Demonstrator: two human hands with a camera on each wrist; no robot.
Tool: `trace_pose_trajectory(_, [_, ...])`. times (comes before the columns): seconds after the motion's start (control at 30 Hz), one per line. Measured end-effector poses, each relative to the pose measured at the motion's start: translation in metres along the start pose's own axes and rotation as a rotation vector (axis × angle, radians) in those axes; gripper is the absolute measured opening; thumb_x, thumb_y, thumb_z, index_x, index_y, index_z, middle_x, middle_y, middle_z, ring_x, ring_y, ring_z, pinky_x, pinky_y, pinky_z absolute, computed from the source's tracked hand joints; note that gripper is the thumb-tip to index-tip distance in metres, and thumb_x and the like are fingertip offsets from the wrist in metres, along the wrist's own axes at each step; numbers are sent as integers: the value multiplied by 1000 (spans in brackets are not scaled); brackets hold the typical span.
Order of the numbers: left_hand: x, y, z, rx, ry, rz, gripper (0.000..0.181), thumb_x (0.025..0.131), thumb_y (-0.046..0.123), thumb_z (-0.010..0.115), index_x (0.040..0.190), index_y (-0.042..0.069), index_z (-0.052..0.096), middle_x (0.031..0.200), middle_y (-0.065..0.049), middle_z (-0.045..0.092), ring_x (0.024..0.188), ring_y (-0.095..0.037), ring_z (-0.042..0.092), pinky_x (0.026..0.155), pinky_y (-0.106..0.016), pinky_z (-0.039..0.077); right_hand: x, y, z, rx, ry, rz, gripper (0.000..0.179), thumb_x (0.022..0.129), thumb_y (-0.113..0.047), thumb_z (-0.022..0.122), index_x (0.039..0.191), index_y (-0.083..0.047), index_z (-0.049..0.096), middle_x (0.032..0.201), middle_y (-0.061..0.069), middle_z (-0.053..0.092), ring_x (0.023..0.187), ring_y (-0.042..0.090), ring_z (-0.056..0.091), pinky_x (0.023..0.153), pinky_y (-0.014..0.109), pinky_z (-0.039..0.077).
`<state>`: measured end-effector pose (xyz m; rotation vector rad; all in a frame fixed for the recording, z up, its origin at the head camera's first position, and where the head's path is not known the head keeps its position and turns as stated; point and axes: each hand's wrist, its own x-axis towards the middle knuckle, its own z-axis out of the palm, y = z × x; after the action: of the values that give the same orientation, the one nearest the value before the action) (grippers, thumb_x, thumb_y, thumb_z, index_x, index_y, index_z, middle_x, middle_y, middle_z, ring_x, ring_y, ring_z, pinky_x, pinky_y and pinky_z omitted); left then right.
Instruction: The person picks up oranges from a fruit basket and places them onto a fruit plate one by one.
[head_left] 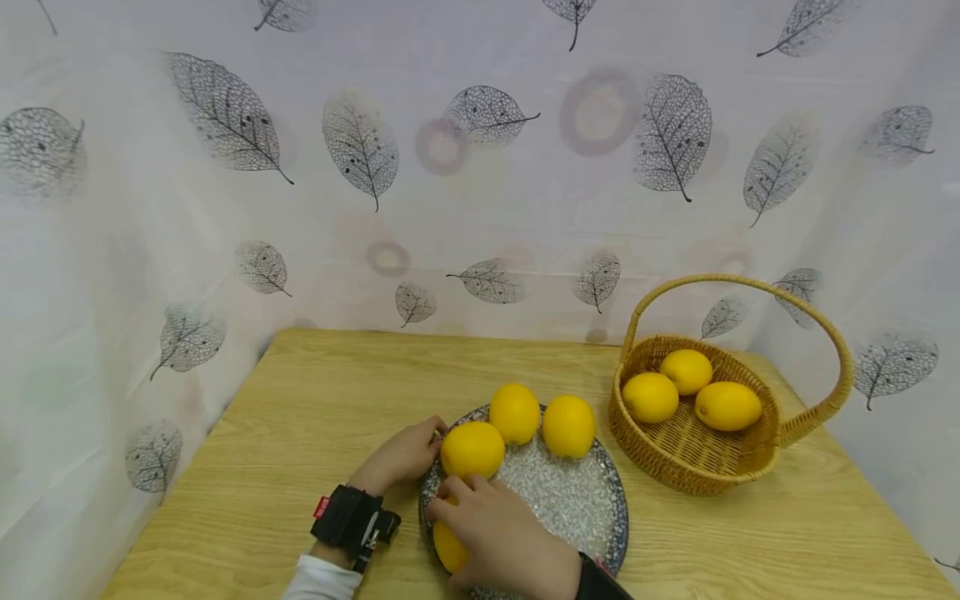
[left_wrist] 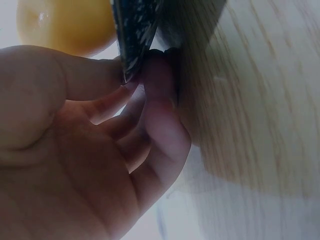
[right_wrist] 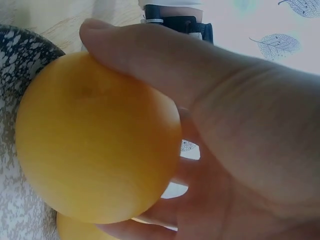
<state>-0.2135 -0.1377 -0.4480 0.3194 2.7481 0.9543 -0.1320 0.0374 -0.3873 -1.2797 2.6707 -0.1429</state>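
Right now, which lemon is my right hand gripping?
The lemon nearest you, at the left side of the plate: your right hand grips it; the plate's other three lemons sit farther back, ungripped, and three more lie in the basket.

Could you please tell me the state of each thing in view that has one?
Plate: face up, partly filled
Left hand: pinching the plate's rim
Right hand: gripping one yellow fruit
Three other fruits: resting on the plate
Basket: upright, handle raised
Three basket fruits: resting inside

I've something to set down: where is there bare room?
Free: the table left of and beyond the left hand; the right-middle of the plate, toward the basket. Crowded: the plate's back and left, with lemons and the right hand gripping one.
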Motion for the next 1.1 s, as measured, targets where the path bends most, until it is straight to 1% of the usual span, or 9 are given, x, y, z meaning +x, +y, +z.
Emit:
trace_pose_trajectory(0.17, [1,0,0,4,2,-3,20,100,9,46,114,6,60,104,-17,70,76,-20,53,71,-38,46,1,0,1,9,15,-29,60,68,-46,82,121,-28,61,122,-4,59,105,15,54,91,36,52])
trace_pose_trajectory(0.4, [0,2,-2,5,-4,11,20,100,8,45,114,5,59,104,-17,70,77,-20,54,71,-39,47,2,-2,1,15,32,-43,60,67,-43,83,120,-26,61,124,-3,59,106,14,53,85,33,54])
trace_pose_trajectory(0.53, [-1,2,-2,1,-9,4,20,100,8,46,114,5,59,105,-17,70,77,-20,54,71,-39,47,1,-2,1,18,31,-56,60,68,-43,83,121,-25,61,126,-3,58,110,15,52,89,36,53])
trace_pose_trajectory(0.77, [-1,1,-1,7,-3,14,20,100,8,45,114,5,60,108,-19,71,78,-20,56,73,-41,49,-4,0,2,3,42,-109,60,69,-41,83,122,-24,60,133,0,57,117,19,50,96,40,51])
trace_pose_trajectory(0.87, [-1,1,-1,10,-4,12,20,100,8,45,114,6,60,108,-19,71,79,-20,57,73,-41,49,-4,1,2,10,32,-108,61,68,-40,84,122,-25,60,137,1,54,123,19,48,100,42,49])
trace_pose_trajectory(0.97, [-1,1,-1,9,-7,4,19,100,9,46,114,6,60,105,-17,70,76,-19,55,70,-39,48,-4,1,2,6,28,-117,61,68,-37,84,123,-25,59,142,2,51,127,20,45,103,43,48])
trace_pose_trajectory(1.1, [0,1,0,5,-12,-4,18,99,10,49,113,6,59,92,-13,68,69,-17,50,64,-34,42,-4,2,2,8,21,-129,59,70,-32,83,123,-25,60,144,3,49,129,20,44,103,43,48])
